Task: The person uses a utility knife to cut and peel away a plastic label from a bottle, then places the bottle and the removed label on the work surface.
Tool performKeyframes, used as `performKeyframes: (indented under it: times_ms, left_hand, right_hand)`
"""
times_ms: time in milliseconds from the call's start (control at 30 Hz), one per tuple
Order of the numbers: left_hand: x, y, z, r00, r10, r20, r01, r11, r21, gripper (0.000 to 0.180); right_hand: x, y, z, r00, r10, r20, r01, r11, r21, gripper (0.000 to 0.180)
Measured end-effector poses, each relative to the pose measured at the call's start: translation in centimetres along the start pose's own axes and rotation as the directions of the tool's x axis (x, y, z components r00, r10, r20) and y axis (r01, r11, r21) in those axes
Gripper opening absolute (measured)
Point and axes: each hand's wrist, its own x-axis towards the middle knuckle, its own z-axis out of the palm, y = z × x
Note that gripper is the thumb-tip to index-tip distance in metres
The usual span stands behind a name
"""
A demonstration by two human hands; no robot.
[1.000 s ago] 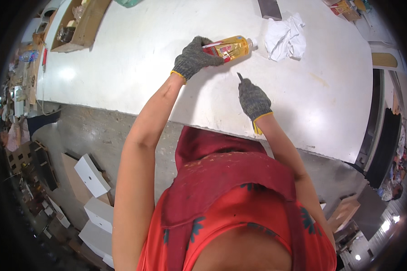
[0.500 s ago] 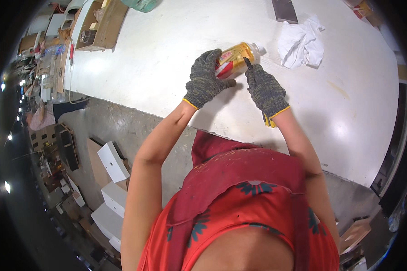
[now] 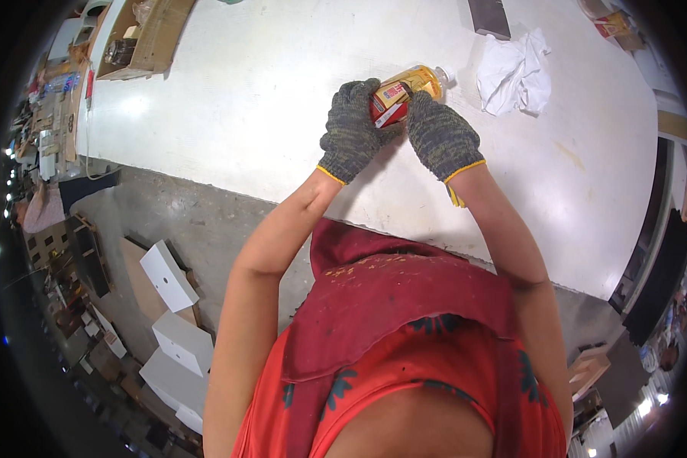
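Note:
A clear plastic bottle (image 3: 421, 78) with a yellow and red label lies tilted above the white table, its pale neck end toward the upper right. My left hand (image 3: 353, 131), in a dark knitted glove with a yellow cuff, is wrapped round the bottle's lower end. Gloved the same way, my right hand (image 3: 443, 136) is closed on a knife against the near side of the bottle. The dark tip of the knife (image 3: 407, 88) touches or nearly touches the label. A yellow piece, perhaps its handle end, shows beneath my right wrist. The grip itself is hidden by the glove.
A crumpled white cloth or paper (image 3: 515, 74) lies right of the bottle, with a dark block (image 3: 488, 18) beyond it. At the far left of the white table (image 3: 229, 114) stands an open wooden box (image 3: 149, 38). White panels (image 3: 168, 276) rest over the floor at left.
My right hand has moved up and left against the bottle, so less of the knife shows. The bottle has turned a little in my left hand. The view has shifted slightly.

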Motion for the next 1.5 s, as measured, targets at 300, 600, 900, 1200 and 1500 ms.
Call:
performKeyframes:
  times_ms: [300, 600, 900, 1200, 1500]
  left_hand:
    - [-0.4, -0.5, 0.4, 0.991, 0.089, -0.104, -0.099, 0.991, -0.095, 0.071]
    - [1.1, -1.2, -1.7, 0.989, -0.075, 0.126, 0.089, 0.990, -0.107, 0.080]
    - [1.8, -1.6, -1.9, 0.963, -0.106, 0.248, 0.139, 0.984, -0.116, 0.086]
    - [3.3, -2.5, -2.3, 0.912, -0.182, 0.367, 0.253, 0.955, -0.154, 0.087]
    - [3.6, -5.0, -1.0, 0.911, -0.165, 0.379, 0.277, 0.924, -0.263, 0.090]
  right_hand:
    - [-2.0, 0.0, 3.1, 0.993, 0.115, 0.021, -0.113, 0.991, -0.077, 0.034]
    - [-6.6, 2.8, 5.1, 0.988, 0.150, 0.024, -0.148, 0.985, -0.092, 0.022]
    - [-3.2, 1.9, -0.5, 0.986, -0.151, -0.072, 0.136, 0.975, -0.178, 0.023]
    - [0.2, 1.2, 1.0, 0.992, -0.025, 0.126, 0.043, 0.989, -0.142, 0.042]
    - [0.7, -0.3, 2.0, 0.998, 0.061, 0.034, -0.057, 0.995, -0.085, 0.032]
